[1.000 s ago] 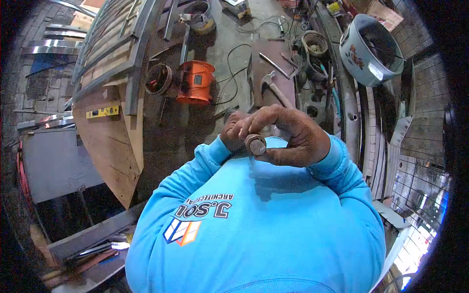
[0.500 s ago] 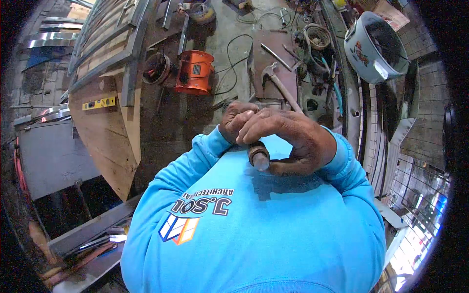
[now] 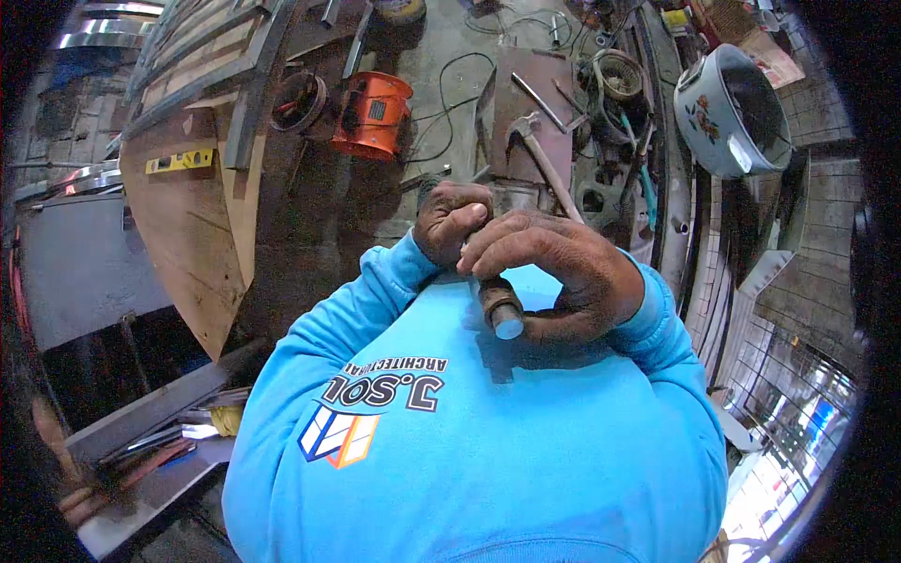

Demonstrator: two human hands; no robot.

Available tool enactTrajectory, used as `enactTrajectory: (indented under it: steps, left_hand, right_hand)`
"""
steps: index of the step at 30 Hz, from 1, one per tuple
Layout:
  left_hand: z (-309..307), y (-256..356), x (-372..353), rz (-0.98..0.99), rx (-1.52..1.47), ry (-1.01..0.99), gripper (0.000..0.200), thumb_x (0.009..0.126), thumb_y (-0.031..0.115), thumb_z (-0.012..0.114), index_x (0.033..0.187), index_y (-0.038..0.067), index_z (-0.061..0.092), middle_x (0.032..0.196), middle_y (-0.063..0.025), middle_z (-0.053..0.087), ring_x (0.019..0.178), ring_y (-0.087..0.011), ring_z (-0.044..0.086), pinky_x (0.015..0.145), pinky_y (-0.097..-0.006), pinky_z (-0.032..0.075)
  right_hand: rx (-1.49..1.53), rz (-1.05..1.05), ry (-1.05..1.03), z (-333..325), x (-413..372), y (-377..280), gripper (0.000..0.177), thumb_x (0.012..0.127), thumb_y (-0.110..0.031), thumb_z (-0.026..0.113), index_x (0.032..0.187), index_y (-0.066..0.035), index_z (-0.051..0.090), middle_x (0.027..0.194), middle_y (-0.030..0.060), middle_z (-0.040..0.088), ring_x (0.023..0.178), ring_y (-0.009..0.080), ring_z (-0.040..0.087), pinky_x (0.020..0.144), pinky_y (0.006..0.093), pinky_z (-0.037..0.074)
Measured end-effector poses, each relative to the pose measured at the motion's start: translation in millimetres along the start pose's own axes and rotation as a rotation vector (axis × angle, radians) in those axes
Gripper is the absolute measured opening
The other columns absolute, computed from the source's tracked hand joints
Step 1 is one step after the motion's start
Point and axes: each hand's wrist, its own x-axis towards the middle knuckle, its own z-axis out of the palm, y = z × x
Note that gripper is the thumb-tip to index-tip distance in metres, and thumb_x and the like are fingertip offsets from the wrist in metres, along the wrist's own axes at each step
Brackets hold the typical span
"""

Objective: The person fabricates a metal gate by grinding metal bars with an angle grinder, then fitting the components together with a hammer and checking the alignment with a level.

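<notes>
Workshop floor (image 3: 450, 103) behind; both hands (image 3: 526, 263) gripping rusty bolt (image 3: 499, 305).

Left hand (image 3: 450, 220) and right hand (image 3: 563, 272) touching, knuckles up (both grips closed)

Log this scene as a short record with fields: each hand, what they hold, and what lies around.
left hand: closed fist at the bolt's far end
right hand: fingers over the bolt, thumb under it
bolt: rusty, bright end toward the camera, held in front of the blue sweatshirt
around: orange blower, hammer, yellow level on a board, white pot
</notes>
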Motion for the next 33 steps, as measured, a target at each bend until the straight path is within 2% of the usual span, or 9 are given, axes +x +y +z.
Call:
enactTrajectory:
  steps: [6, 9, 11, 14, 18, 22, 25, 26, 33]
  left_hand:
    - [-10, -10, -3, -0.062, 0.074, -0.074, 0.045, 0.086, 0.038, 0.044, 0.062, 0.001, 0.048, 0.055, -0.0087, 0.043, 0.048, -0.0193, 0.042, 0.047, -0.0338, 0.033]
    - [-17, -36, -5, 0.069, 0.055, -0.074, 0.051, 0.093, 0.045, 0.039, 0.070, 0.000, 0.049, 0.064, -0.0120, 0.048, 0.057, -0.0230, 0.047, 0.054, -0.0347, 0.038]
    - [-25, -40, -7, -0.002, 0.085, -0.093, 0.053, 0.096, 0.048, 0.037, 0.076, 0.000, 0.050, 0.072, -0.0147, 0.050, 0.064, -0.0266, 0.050, 0.059, -0.0365, 0.040]
    - [-47, -41, -13, -0.372, 0.341, -0.142, 0.048, 0.097, 0.045, 0.038, 0.085, 0.001, 0.052, 0.078, -0.0188, 0.052, 0.071, -0.0336, 0.052, 0.065, -0.0410, 0.041]
    - [-66, -88, -7, -0.549, 0.614, -0.147, 0.039, 0.096, 0.038, 0.045, 0.095, 0.001, 0.054, 0.081, -0.0225, 0.056, 0.075, -0.0412, 0.053, 0.068, -0.0460, 0.042]
    - [-78, -154, 11, -0.608, 0.709, -0.073, 0.034, 0.094, 0.034, 0.051, 0.098, 0.001, 0.054, 0.080, -0.0210, 0.058, 0.072, -0.0352, 0.058, 0.064, -0.0423, 0.045]
    - [-85, -203, 37, -0.748, 0.539, -0.072, 0.035, 0.094, 0.035, 0.050, 0.101, 0.001, 0.054, 0.084, -0.0233, 0.059, 0.077, -0.0392, 0.058, 0.069, -0.0457, 0.045]
    - [-87, -215, 50, -0.795, 0.498, -0.079, 0.036, 0.094, 0.035, 0.049, 0.102, 0.001, 0.054, 0.086, -0.0244, 0.060, 0.080, -0.0411, 0.058, 0.071, -0.0470, 0.045]
    - [-85, -321, 97, -0.824, 0.665, -0.147, 0.047, 0.096, 0.041, 0.037, 0.109, 0.000, 0.055, 0.104, -0.0281, 0.061, 0.100, -0.0462, 0.056, 0.086, -0.0511, 0.043]
  right_hand:
    - [0.014, 0.003, 0.023, 0, 1, 3, 0.037, 0.075, -0.008, 0.071, 0.108, -0.001, 0.057, 0.107, 0.0170, 0.062, 0.101, 0.0306, 0.060, 0.089, 0.0406, 0.047]
    - [0.056, 0.094, 0.124, -11, -9, 24, 0.039, 0.075, -0.008, 0.072, 0.111, 0.000, 0.057, 0.108, 0.0161, 0.062, 0.103, 0.0281, 0.060, 0.091, 0.0394, 0.046]
    - [0.127, 0.230, 0.312, -24, -21, 54, 0.034, 0.084, -0.016, 0.065, 0.113, 0.000, 0.057, 0.108, 0.0139, 0.062, 0.103, 0.0238, 0.059, 0.091, 0.0382, 0.046]
    - [0.345, 0.556, 0.627, -44, -60, 137, 0.041, 0.090, -0.032, 0.058, 0.115, 0.001, 0.055, 0.108, 0.0121, 0.061, 0.101, 0.0225, 0.058, 0.088, 0.0375, 0.047]
    - [-0.650, 1.119, 0.628, -43, -181, 308, 0.059, 0.082, -0.042, 0.066, 0.122, -0.001, 0.051, 0.121, 0.0211, 0.054, 0.104, 0.0351, 0.057, 0.089, 0.0427, 0.047]
    - [-0.781, 1.531, 0.421, -24, -189, 340, 0.072, 0.077, -0.059, 0.061, 0.128, -0.009, 0.049, 0.135, 0.0193, 0.045, 0.125, 0.0344, 0.042, 0.100, 0.0502, 0.037]
    - [-0.898, 1.609, 0.409, -5, -183, 363, 0.068, 0.078, -0.055, 0.063, 0.131, -0.016, 0.047, 0.134, 0.0176, 0.044, 0.125, 0.0363, 0.041, 0.099, 0.0516, 0.038]
    - [-0.886, 1.775, 0.397, -6, -174, 367, 0.062, 0.079, -0.049, 0.065, 0.132, -0.023, 0.045, 0.132, 0.0153, 0.043, 0.122, 0.0390, 0.042, 0.095, 0.0515, 0.042]
    - [-0.988, 1.579, 0.505, 0, -198, 391, 0.055, 0.081, -0.040, 0.066, 0.124, -0.010, 0.049, 0.114, 0.0235, 0.050, 0.110, 0.0410, 0.050, 0.089, 0.0478, 0.045]
